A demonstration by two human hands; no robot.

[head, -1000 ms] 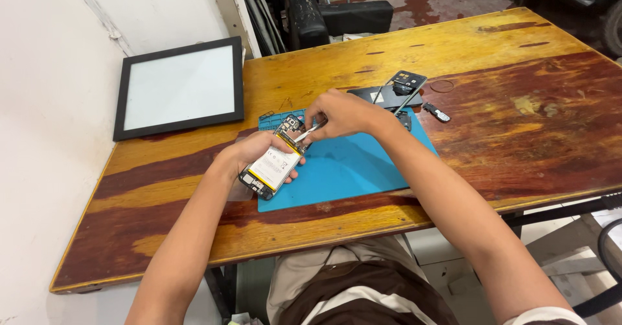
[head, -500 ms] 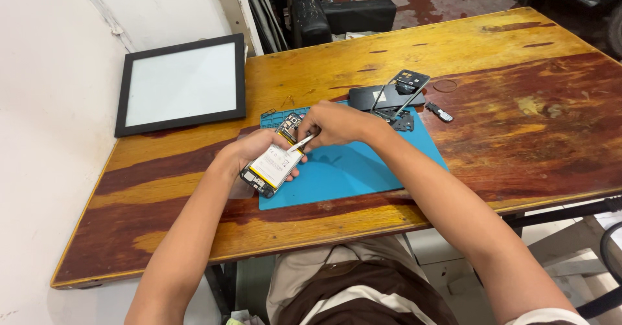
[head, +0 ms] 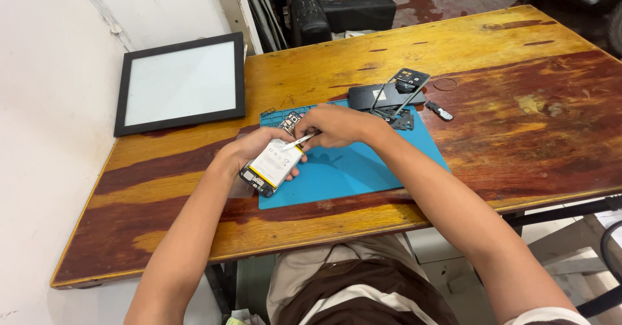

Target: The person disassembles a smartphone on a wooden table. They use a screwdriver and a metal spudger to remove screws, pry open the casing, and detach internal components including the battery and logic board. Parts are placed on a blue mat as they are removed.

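the left hand (head: 249, 150) cups one opened phone (head: 272, 167) from beneath, fingers curled around its edge, holding it tilted over the blue mat's (head: 363, 163) near left corner. the right hand (head: 337, 125) is pinched shut on one thin white tool (head: 297, 142), its tip touching the phone's pale battery (wrist bent, forearm crossing the mat). at the mat's far edge lie one dark back cover (head: 382, 96) and one second phone frame (head: 403, 85). left of the mat, one black-framed panel (head: 181, 82) rests on the wooden counter (head: 518, 124).

Colours I see on the bench

Blue mat (head: 363, 166), red-and-yellow streaked wooden table (head: 518, 124), black-framed white panel (head: 181, 82), white battery (head: 277, 162) edged yellow.
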